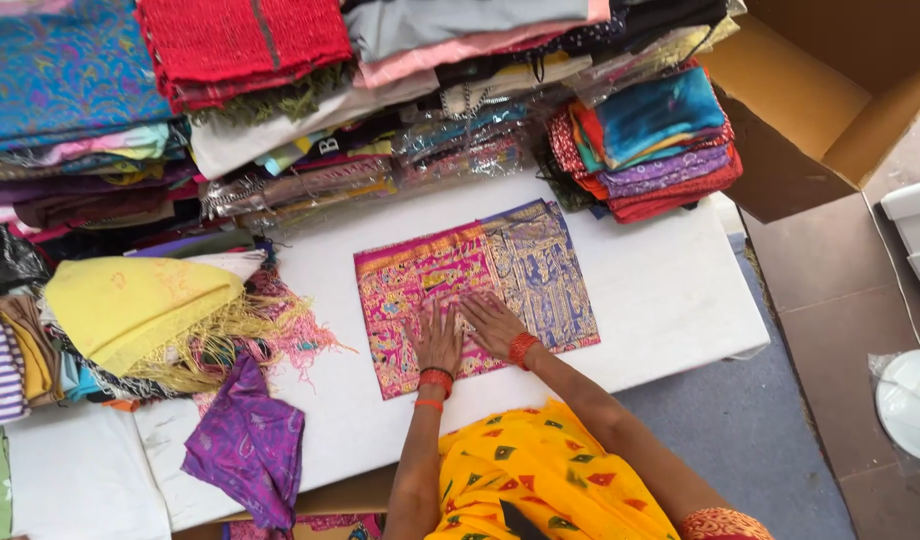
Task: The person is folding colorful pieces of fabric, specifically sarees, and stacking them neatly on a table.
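A folded patterned cloth [520,265], pink on the left and blue-purple on the right, lies flat on the white table [670,290]. My left hand [437,338] presses palm-down on its pink near part, fingers spread. My right hand [491,322] lies flat beside it, fingers pointing left and touching the left hand's side. Both wrists wear red-orange bangles. Neither hand grips anything.
Stacks of folded fabrics [400,110] line the table's far edge, with a red-and-teal pile [655,145] at the right. A yellow fringed cloth [130,305] and a purple cloth [248,445] lie left. A cardboard box [830,90] stands at the right, with a white round lid [910,400] on the floor.
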